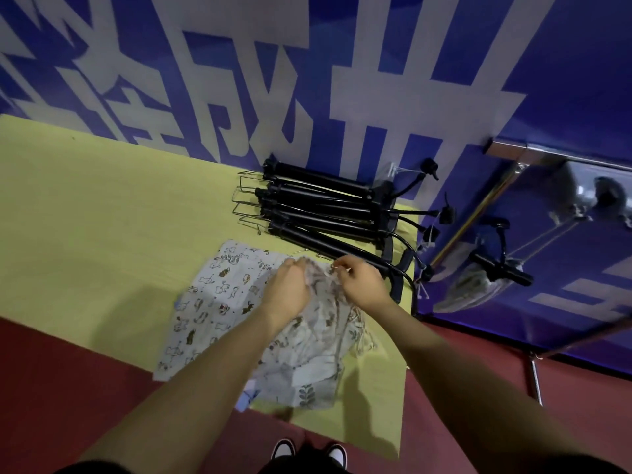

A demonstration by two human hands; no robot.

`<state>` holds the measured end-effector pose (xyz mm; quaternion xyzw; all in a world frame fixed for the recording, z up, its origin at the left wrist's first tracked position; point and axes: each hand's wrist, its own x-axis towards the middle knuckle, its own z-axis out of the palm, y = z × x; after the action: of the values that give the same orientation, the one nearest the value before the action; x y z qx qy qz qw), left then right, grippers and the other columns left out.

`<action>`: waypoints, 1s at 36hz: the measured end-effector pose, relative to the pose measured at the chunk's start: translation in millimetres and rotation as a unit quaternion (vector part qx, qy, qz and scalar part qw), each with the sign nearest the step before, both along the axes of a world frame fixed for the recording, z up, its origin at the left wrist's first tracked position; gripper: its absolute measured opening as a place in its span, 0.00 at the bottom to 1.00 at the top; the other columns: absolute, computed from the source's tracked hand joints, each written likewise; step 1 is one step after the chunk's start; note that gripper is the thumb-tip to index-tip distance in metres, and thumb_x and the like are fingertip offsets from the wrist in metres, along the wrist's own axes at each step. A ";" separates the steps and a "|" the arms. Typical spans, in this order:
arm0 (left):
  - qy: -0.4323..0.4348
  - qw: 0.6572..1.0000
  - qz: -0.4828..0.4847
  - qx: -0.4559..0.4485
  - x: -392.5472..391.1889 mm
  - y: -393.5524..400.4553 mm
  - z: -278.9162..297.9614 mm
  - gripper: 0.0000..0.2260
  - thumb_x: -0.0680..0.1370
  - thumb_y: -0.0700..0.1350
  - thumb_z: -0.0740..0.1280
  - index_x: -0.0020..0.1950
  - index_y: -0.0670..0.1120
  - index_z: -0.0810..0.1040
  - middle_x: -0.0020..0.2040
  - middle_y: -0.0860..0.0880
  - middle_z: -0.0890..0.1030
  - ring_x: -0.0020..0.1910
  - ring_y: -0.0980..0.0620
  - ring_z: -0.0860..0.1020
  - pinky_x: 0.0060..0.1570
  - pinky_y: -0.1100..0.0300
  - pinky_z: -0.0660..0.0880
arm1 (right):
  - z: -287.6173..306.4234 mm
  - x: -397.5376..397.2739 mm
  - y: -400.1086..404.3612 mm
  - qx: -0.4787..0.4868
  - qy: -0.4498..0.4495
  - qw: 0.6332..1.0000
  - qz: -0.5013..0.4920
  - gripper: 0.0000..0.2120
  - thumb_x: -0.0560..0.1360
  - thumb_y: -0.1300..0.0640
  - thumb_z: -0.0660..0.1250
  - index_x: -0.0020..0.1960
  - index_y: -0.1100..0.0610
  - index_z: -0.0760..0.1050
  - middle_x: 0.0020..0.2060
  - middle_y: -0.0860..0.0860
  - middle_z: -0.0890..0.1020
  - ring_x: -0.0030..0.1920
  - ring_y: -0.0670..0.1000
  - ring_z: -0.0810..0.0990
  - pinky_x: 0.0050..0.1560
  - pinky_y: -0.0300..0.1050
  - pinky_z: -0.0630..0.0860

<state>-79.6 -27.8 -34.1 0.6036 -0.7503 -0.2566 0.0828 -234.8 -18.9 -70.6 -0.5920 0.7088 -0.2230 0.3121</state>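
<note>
Left hand (289, 289) is down on the job, fingers curled into a bunch of the printed cloth (212, 302) and gripping it from above. Right hand (362, 285) sits just beside it, thumb and fingertips pinched tight on the raised far edge of the same bunch. Something small and pale shows at those fingertips, too blurred to identify. Both hands are clamped on the fabric and nearly touch each other.

That cloth lies on the near right part of the yellow-green worktop (102, 217). Its left portion is spread flat, showing little animal figures. Its right portion is crumpled under the forearms, with a leaf print showing at the near edge, which reaches the worktop's near rim.

Just beyond the hands, a stack of black hangers (318, 206) lies on the worktop against the blue wall (564, 80) with its big white lettering (376, 107), wire clips pointing left and hooks pointing right.

Far right, a metal rail (513, 155) carries another black hanger (501, 268) with a grey garment (472, 285) on it.

Down near the bottom edge, two dark shoes (284, 448) stand on the red floor (51, 388).
</note>
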 end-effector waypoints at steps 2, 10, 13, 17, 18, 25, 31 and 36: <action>0.025 0.998 0.062 -0.017 2.5 -9.3 3.9 0.16 0.78 0.35 0.61 0.66 0.40 0.69 0.62 0.42 0.71 0.50 0.47 0.76 0.44 0.64 0.70 | -4.9 -5.8 -4.6 0.001 0.015 1.000 -0.003 0.12 0.80 0.57 0.57 0.59 0.54 0.75 0.41 0.54 0.81 0.46 0.62 0.80 0.45 0.48 0.71; 0.056 0.990 0.126 -0.015 8.9 -41.4 -1.0 0.11 0.78 0.34 0.60 0.60 0.39 0.72 0.56 0.41 0.72 0.43 0.50 0.72 0.44 0.64 0.70 | -32.8 -18.4 -30.5 0.003 0.187 0.981 0.047 0.19 0.79 0.65 0.54 0.68 0.55 0.70 0.65 0.52 0.72 0.66 0.56 0.66 0.65 0.50 0.59; 0.072 0.991 0.115 -0.016 7.4 -46.5 -7.4 0.14 0.78 0.34 0.60 0.63 0.40 0.71 0.56 0.43 0.72 0.44 0.52 0.71 0.42 0.65 0.68 | -36.4 -21.0 -40.6 0.001 0.218 0.974 0.054 0.21 0.79 0.65 0.55 0.69 0.52 0.68 0.68 0.51 0.69 0.68 0.56 0.63 0.65 0.51 0.58; 0.090 0.991 0.100 -0.027 4.7 -52.4 -11.4 0.19 0.78 0.34 0.58 0.69 0.40 0.68 0.61 0.44 0.71 0.46 0.54 0.70 0.42 0.66 0.67 | -40.4 -23.4 -50.0 0.014 0.221 0.973 0.069 0.19 0.79 0.63 0.56 0.67 0.50 0.68 0.70 0.52 0.66 0.69 0.58 0.61 0.67 0.54 0.57; 0.091 0.991 0.098 -0.032 4.5 -55.0 -12.6 0.19 0.78 0.35 0.58 0.70 0.40 0.67 0.62 0.44 0.71 0.46 0.54 0.70 0.41 0.67 0.66 | -43.0 -23.2 -51.9 0.022 0.227 0.970 0.081 0.18 0.79 0.64 0.56 0.66 0.49 0.68 0.72 0.53 0.64 0.70 0.60 0.60 0.68 0.55 0.55; 0.148 0.984 0.087 -0.052 8.6 -65.2 -21.7 0.20 0.78 0.34 0.59 0.71 0.40 0.66 0.62 0.47 0.70 0.37 0.56 0.71 0.32 0.75 0.72 | -46.2 -24.2 -61.6 0.033 0.263 0.956 0.127 0.29 0.73 0.73 0.56 0.65 0.46 0.68 0.77 0.51 0.51 0.73 0.62 0.51 0.71 0.62 0.48; 0.144 0.986 0.074 -0.049 9.2 -65.6 -33.6 0.21 0.78 0.34 0.59 0.71 0.40 0.66 0.62 0.47 0.71 0.35 0.58 0.71 0.33 0.77 0.71 | -48.6 -28.5 -65.3 0.002 0.272 0.955 0.122 0.18 0.78 0.60 0.60 0.65 0.45 0.72 0.74 0.52 0.58 0.69 0.61 0.57 0.68 0.61 0.54; 0.110 0.991 0.069 -0.036 7.2 -60.5 -40.8 0.22 0.78 0.34 0.60 0.72 0.40 0.65 0.62 0.45 0.71 0.43 0.57 0.70 0.36 0.73 0.69 | -50.9 -24.7 -64.7 -0.035 0.286 0.946 0.147 0.16 0.79 0.55 0.62 0.65 0.45 0.73 0.71 0.53 0.61 0.67 0.61 0.59 0.66 0.58 0.53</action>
<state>-72.4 -88.3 -74.9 0.6185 -0.7020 -0.2882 0.2040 -259.5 -83.6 -121.5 -0.7388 0.6654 -0.0204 0.1047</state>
